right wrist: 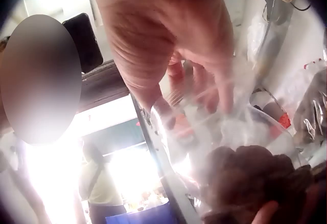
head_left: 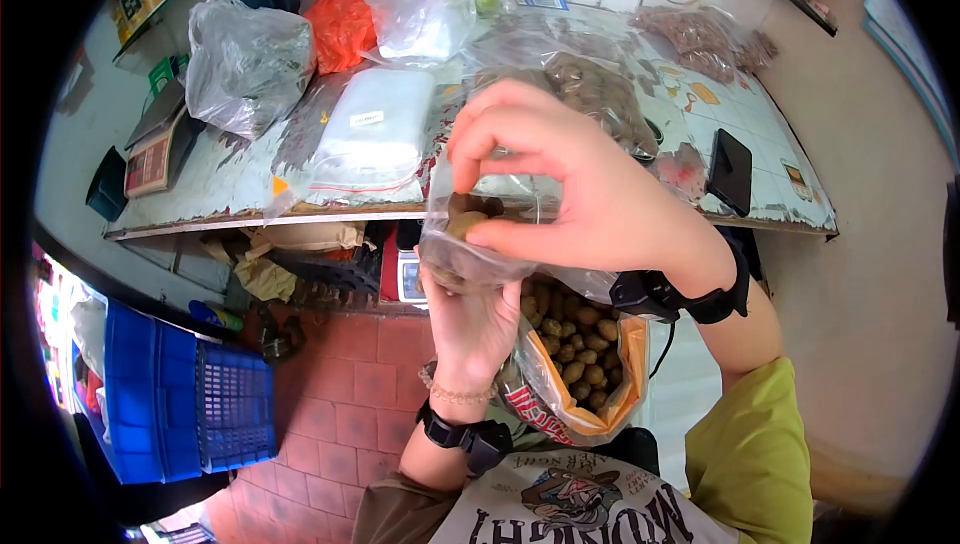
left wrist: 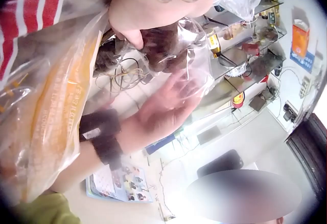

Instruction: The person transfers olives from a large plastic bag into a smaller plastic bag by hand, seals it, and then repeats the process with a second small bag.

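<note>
While the left hand (head_left: 470, 319) has its grip curled round the bottom of a small, clear plastic bag (head_left: 470, 271) of brown lumps, the right hand (head_left: 590, 179) is at that bag's mouth. The right grip has thumb and fingers apart; I cannot tell if they pinch plastic. Nearer the person than the small bag is a big, orange-edged plastic sack (head_left: 632, 349) of brown, egg-shaped lumps (head_left: 585, 349). Beyond the small bag is a worn, white surface (head_left: 225, 176).

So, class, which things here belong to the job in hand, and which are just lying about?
Job in hand:
- small clear bag, in the left hand
- right hand, at its mouth
- open sack of brown nut-like pieces

Seemingly lying about:
- black phone
- blue crate
- red bag
</note>
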### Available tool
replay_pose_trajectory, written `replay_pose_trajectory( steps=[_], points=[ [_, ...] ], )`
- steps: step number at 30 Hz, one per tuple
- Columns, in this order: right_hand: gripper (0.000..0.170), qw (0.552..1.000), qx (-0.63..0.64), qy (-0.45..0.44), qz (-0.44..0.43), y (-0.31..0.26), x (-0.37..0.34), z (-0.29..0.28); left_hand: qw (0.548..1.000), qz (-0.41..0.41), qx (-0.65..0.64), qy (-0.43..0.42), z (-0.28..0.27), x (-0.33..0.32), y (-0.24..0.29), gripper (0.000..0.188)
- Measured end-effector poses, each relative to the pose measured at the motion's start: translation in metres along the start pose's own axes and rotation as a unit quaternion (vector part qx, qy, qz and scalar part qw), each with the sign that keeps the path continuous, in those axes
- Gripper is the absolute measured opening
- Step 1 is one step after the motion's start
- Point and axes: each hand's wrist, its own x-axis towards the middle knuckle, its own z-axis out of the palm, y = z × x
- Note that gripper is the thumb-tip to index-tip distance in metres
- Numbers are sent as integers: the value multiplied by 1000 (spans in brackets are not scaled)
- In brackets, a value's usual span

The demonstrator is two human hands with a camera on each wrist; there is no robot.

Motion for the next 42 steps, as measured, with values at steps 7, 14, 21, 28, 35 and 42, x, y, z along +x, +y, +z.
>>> replay_pose_trajectory(
  steps=[7,14,21,28,35,42],
  points=[
    [26,982,-186,2,-27,-21,-17,-36,999,-16,-12,-37,-7,2,4,68],
    [21,938,-342,-19,-45,-10,-22,-42,996,-62,-39,-53,4,-1,2,71],
    [21,868,-480,37,-118,-30,-28,-28,997,-47,18,-66,17,-15,-6,76],
    [28,880,-459,79,-89,-29,-44,-32,994,-25,-48,-90,3,-9,1,82],
    [39,969,-169,-98,152,-69,-106,5,991,-42,-106,-76,2,-2,1,81],
    [58,910,-327,-146,210,-31,-149,30,994,-50,-85,-38,6,-4,0,76]
  ],
)
